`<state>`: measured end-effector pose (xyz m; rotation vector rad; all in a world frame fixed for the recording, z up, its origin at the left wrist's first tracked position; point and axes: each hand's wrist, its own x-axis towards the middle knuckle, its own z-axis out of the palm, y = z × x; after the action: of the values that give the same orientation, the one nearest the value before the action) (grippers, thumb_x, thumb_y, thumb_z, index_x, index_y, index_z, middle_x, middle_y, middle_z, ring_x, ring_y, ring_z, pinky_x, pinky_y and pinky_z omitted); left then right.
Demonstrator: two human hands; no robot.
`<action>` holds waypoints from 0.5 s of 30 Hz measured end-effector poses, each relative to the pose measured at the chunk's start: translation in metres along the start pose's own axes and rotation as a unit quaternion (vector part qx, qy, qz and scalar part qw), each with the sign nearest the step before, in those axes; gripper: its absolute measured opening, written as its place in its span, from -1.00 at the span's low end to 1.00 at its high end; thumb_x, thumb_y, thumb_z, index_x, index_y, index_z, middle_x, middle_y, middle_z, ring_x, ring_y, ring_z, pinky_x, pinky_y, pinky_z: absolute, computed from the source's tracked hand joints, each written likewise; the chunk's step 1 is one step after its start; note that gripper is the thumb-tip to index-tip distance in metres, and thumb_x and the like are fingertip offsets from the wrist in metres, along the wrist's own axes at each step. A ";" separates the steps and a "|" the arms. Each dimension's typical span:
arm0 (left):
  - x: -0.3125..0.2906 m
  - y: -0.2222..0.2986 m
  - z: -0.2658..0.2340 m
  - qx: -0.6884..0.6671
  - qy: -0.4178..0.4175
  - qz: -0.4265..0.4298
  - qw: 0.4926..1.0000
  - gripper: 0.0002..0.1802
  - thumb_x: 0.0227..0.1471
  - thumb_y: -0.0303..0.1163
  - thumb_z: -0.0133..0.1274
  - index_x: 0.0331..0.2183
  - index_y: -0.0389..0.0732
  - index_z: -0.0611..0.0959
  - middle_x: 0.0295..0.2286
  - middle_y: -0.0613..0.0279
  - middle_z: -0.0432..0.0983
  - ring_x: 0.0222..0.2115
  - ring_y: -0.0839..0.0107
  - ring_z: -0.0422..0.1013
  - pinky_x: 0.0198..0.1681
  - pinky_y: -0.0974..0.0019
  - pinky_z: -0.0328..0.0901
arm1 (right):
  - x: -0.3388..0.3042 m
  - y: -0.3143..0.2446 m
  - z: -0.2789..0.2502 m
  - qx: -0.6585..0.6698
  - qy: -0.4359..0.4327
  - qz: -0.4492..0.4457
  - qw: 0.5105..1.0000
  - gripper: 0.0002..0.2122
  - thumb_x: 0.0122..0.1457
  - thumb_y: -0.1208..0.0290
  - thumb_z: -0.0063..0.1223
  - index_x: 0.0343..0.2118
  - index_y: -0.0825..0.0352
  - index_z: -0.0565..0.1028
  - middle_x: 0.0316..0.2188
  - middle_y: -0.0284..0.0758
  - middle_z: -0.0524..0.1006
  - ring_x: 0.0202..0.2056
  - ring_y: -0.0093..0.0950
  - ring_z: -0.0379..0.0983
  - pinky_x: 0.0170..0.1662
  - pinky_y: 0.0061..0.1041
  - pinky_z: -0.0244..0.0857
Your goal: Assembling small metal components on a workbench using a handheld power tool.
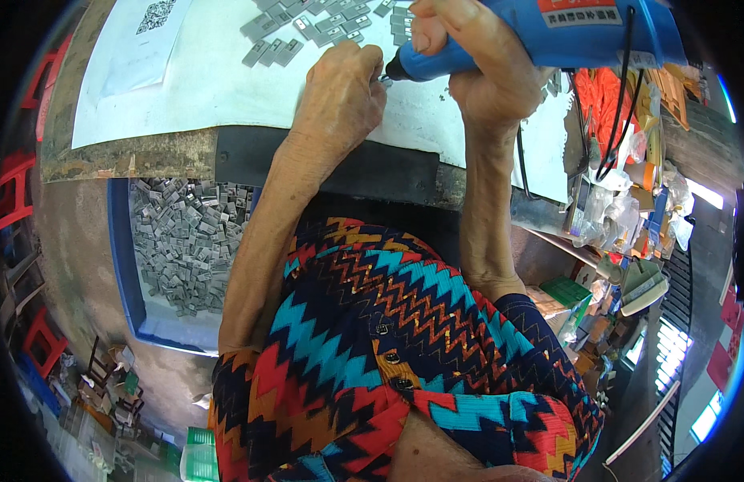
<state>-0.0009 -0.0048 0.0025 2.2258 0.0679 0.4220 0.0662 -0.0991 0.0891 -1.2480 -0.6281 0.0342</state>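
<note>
In from the tabletop's near edge (131, 165), tool tip (396, 67) beside left hand (342, 92)

The left fingers are bunched closed, seemingly pinching a small metallic piece (386, 81) that peeks out on their right. The right hand (494, 68) wraps a blue power tool (577, 48), its long axis running roughly left to right, the tip aimed at the piece, so the left hand is nearer. Grey parts (328, 24) spread beyond, farther from that edge.

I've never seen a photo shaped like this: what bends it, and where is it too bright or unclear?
In the head view, the wide fisheye lens bends straight edges toward the rim; head view again, white patches of light glare along the right; head view too, the small shiny piece by the left hand and the black tip of the blue cylindrical tool is too tiny to identify.
</note>
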 end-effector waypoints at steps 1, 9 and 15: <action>-0.001 -0.001 0.000 0.002 0.000 0.001 1.000 -0.69 -0.24 -0.64 0.14 -0.31 -0.31 0.54 -0.50 0.13 0.45 -0.49 0.29 0.41 -0.40 0.31 0.33 | 0.000 0.000 0.000 0.002 0.000 -0.001 1.000 -0.84 -0.16 0.56 0.11 -0.48 0.43 0.39 -0.63 -0.26 0.43 -0.67 -0.57 0.34 -0.61 -0.62 0.26; -0.002 0.000 0.005 -0.042 0.038 0.032 0.998 -0.83 -0.28 -0.59 0.13 -0.52 -0.30 0.48 -0.53 0.08 0.37 -0.43 0.15 0.35 -0.35 0.18 0.27 | 0.007 0.002 -0.010 -0.177 -0.098 -0.092 0.975 -0.84 -0.20 0.52 0.20 -0.52 0.33 0.44 -0.59 -0.41 0.45 -0.56 -0.66 0.33 -0.50 -0.69 0.21; -0.001 -0.001 0.005 -0.050 0.037 0.029 0.998 -0.83 -0.31 -0.60 0.12 -0.54 -0.29 0.46 -0.54 0.08 0.36 -0.46 0.13 0.34 -0.38 0.18 0.26 | -0.003 -0.017 -0.014 -0.105 -0.101 -0.081 0.986 -0.81 -0.22 0.49 0.24 -0.51 0.34 0.44 -0.58 -0.39 0.45 -0.52 -0.63 0.36 -0.44 -0.65 0.24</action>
<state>0.0000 -0.0082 -0.0010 2.1165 0.0219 0.5292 0.0647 -0.1182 0.1007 -1.4024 -0.9261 -0.0422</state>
